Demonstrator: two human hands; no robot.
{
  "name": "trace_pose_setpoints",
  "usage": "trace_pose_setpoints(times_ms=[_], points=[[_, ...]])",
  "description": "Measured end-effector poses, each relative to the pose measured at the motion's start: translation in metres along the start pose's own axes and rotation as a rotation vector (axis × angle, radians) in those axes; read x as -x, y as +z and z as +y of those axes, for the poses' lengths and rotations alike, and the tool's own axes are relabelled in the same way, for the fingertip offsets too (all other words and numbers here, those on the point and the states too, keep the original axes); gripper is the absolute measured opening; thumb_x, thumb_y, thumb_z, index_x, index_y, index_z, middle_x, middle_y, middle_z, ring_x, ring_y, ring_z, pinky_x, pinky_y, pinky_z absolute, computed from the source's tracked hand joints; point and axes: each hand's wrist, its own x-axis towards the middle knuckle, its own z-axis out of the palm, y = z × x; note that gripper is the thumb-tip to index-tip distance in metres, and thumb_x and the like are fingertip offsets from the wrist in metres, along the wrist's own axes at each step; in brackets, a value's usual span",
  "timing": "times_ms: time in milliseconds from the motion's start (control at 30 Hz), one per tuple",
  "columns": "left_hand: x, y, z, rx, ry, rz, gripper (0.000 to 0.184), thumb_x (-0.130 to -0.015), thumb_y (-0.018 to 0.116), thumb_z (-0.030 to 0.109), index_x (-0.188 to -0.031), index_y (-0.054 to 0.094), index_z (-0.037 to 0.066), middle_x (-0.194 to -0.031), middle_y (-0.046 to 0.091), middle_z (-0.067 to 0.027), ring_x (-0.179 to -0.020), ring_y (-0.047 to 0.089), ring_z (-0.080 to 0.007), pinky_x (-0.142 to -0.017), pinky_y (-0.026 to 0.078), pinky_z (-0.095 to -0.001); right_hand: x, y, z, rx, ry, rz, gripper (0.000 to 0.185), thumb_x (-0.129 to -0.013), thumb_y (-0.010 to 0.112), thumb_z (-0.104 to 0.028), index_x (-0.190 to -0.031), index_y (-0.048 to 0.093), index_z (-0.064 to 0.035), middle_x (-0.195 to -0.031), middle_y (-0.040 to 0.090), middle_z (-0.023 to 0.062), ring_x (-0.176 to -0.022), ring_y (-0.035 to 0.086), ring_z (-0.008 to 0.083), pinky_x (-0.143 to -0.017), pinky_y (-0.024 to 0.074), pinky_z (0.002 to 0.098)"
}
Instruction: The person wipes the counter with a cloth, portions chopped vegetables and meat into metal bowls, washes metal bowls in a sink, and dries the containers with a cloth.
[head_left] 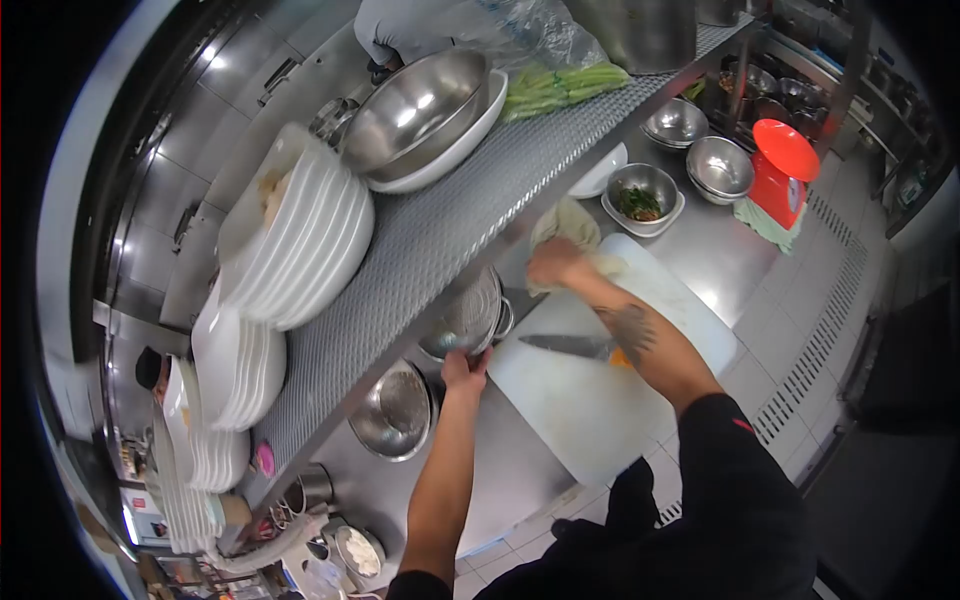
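Grips round silvery metal pan (472,315) by near rim with curled left hand (464,371); holds pale crumpled cloth (566,222) in mostly closed right hand (556,264). Appears partway: chopped greens (638,204) already bowled, orange pieces (620,357) left on white rectangular board (570,410).

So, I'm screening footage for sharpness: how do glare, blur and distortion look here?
Head view: black, curved borders suggest a very wide lens; head view: bright glare on the large steel bowl and the counter; head view: the right hand and cloth look slightly soft, perhaps from motion.
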Motion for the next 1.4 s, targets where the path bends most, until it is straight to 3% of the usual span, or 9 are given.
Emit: trace_pose_setpoints(times_ms=[167,300,500,600,867,1000,1100,1200,1400], points=[[0.02,0.005,0.031,-0.114,0.151,-0.047,0.019,-0.087,0.038,0.002,-0.094,0.054,-0.008,-0.105,0.059,-0.0197,-0.098,0.061,-0.0356,-0.088,0.056,-0.0498,-0.147,0.129,-0.031,0.086,-0.116,0.621,0.051,-0.087,0.046,-0.025,-0.127,0.052,0.0068,-0.139,0.045,0.0206,-0.129,0.026,0.0506,-0.097,0.025,0.062],[0.066,0.003,0.057,-0.035,0.228,-0.046,0.012,-0.086,0.04,0.0,-0.076,0.047,-0.003,-0.097,0.06,-0.0199,-0.099,0.06,-0.0425,-0.089,0.055,-0.0518,-0.181,0.065,-0.046,-0.083,-0.075,0.408,0.051,-0.086,0.046,-0.023,-0.131,0.048,0.0011,-0.142,0.043,0.015,-0.133,0.027,0.0411,-0.1,0.0216,0.0616],[0.127,-0.024,0.112,0.2,0.127,-0.091,0.018,-0.092,0.05,0.013,-0.103,0.058,0.001,-0.109,0.06,-0.018,-0.107,0.06,-0.0366,-0.089,0.053,-0.0573,-0.238,0.052,-0.051,-0.16,-0.035,0.268,0.051,-0.085,0.046,-0.021,-0.133,0.048,-0.0025,-0.143,0.042,0.0119,-0.135,0.028,0.0342,-0.105,0.0188,0.0595],[0.154,-0.008,0.128,0.006,0.296,-0.09,0.042,-0.094,0.053,0.031,-0.129,0.05,0.008,-0.122,0.059,-0.0137,-0.108,0.061,-0.0303,-0.087,0.054,-0.0568,-0.195,0.056,-0.077,-0.138,-0.211,0.213,0.051,-0.085,0.046,-0.021,-0.133,0.048,-0.0043,-0.144,0.041,0.0104,-0.136,0.029,0.0307,-0.107,0.0174,0.0584],[0.087,-0.017,0.168,-0.226,0.352,-0.379,0.051,-0.093,0.055,0.03,-0.134,0.042,0.001,-0.135,0.047,-0.0178,-0.121,0.05,-0.0371,-0.095,0.047,-0.0605,-0.018,0.123,-0.145,-0.107,-0.614,-0.1,0.052,-0.084,0.046,-0.018,-0.135,0.047,-0.0091,-0.147,0.039,0.0063,-0.138,0.03,0.0214,-0.112,0.0137,0.0556],[0.039,0.005,0.155,-0.486,0.438,-0.446,0.048,-0.096,0.047,0.028,-0.134,0.04,-0.001,-0.136,0.042,-0.0221,-0.124,0.043,-0.0438,-0.096,0.047,-0.0605,0.05,0.178,-0.153,0.083,-0.605,0.095,0.057,-0.084,0.05,-0.018,-0.139,0.041,-0.0072,-0.151,0.033,0.0068,-0.142,0.024,0.0219,-0.111,0.015,0.0588],[-0.079,-0.006,0.144,-0.156,-0.042,-0.379,0.043,-0.097,0.041,0.021,-0.135,0.039,-0.001,-0.136,0.041,-0.0225,-0.122,0.041,-0.0486,-0.095,0.049,-0.0569,0.099,0.187,-0.172,0.117,-0.52,0.104,0.055,-0.083,0.051,-0.017,-0.136,0.044,-0.007,-0.149,0.036,0.0067,-0.141,0.026,0.0224,-0.111,0.017,0.0589],[-0.06,0.028,0.116,-0.122,-0.172,-0.15,0.039,-0.097,0.036,0.015,-0.132,0.041,-0.002,-0.136,0.041,-0.0232,-0.12,0.042,-0.0493,-0.096,0.05,-0.0541,0.127,0.213,-0.175,0.093,-0.555,0.205,0.052,-0.082,0.052,-0.013,-0.134,0.048,-0.0094,-0.147,0.039,0.0051,-0.14,0.029,0.0211,-0.111,0.0184,0.0592],[-0.084,0.015,0.076,-0.235,-0.08,-0.345,0.042,-0.1,0.038,0.025,-0.135,0.041,0.001,-0.14,0.033,-0.0213,-0.115,0.045,-0.0429,-0.091,0.054,-0.0465,0.22,0.218,-0.157,0.035,-0.645,0.109,0.046,-0.079,0.053,-0.005,-0.124,0.056,-0.0157,-0.138,0.049,-0.0018,-0.133,0.037,0.0169,-0.11,0.0221,0.0551]])
